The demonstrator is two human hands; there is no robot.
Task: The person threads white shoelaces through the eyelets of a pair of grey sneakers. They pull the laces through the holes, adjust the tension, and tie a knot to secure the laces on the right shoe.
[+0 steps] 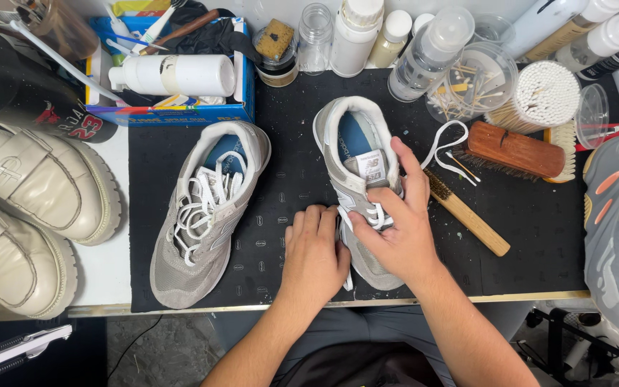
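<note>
Both hands' grip pinching white laces (375, 215) of grey sneaker (356, 154) on black mat (281, 215), cluttered workbench.

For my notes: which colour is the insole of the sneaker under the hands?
Blue insole, clearest in the head view.

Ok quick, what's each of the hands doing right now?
Left hand: closed on the side of the grey sneaker, fingers curled.
Right hand: closed on the sneaker, pinching its white lace.

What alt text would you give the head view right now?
Both hands, the left hand and the right hand, work the white laces of a grey sneaker on a black mat; its laced twin lies left, brushes right.
</note>
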